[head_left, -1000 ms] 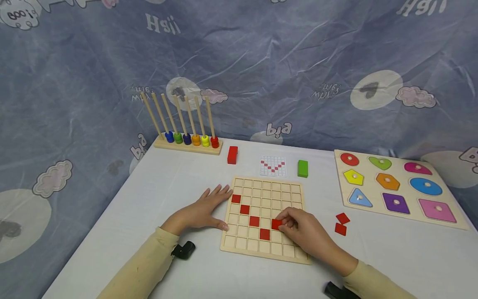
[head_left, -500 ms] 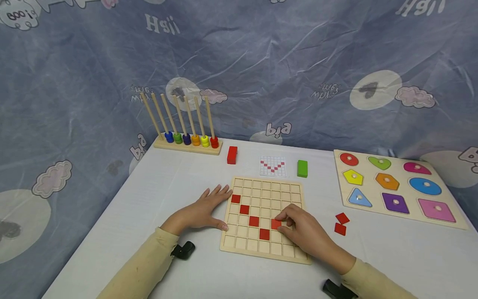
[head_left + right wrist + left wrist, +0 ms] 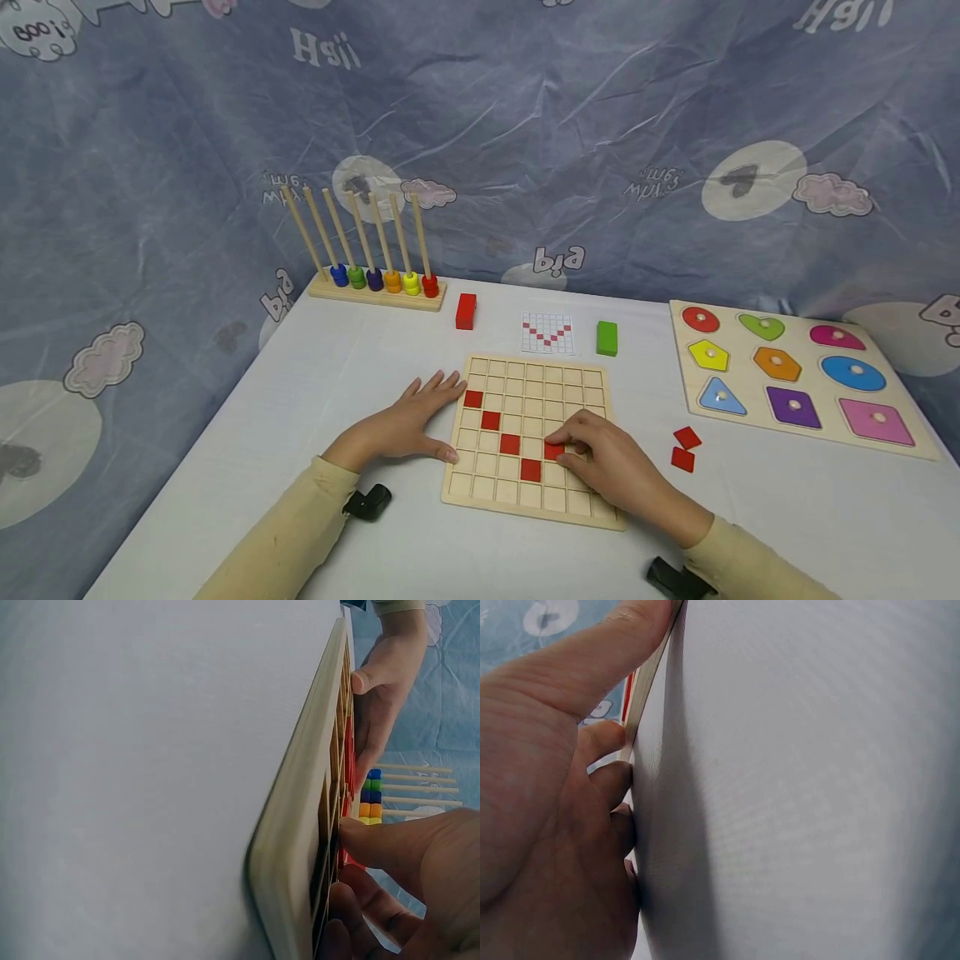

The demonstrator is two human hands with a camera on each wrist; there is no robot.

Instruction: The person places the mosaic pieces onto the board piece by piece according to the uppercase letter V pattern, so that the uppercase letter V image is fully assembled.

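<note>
Pressing: right hand (image 3: 611, 467) is lying over the near right part of the wooden grid board (image 3: 534, 371), its fingers (image 3: 573, 433) curling round a red tile (image 3: 553, 451) and pinching it into a cell.
Tile position: red tile is sitting one cell up and to the right of the lowest of four placed red tiles (image 3: 491, 420), which are running diagonally down from the board's upper left.
Bracing: left hand (image 3: 405, 425) is resting flat on the white surface (image 3: 322, 392), fingers straight and released, fingertips and thumb touching the board's left edge.
Waiting pieces: two loose red tiles (image 3: 684, 448) are lying on the surface, just right of the board.
Behind the board: pattern card (image 3: 548, 333) is lying between a red block (image 3: 466, 311) and a green block (image 3: 607, 338).
Far left: bead rack (image 3: 375, 279) is standing at the back edge.
Far right: shape puzzle (image 3: 795, 375) is lying well apart from the hands.
</note>
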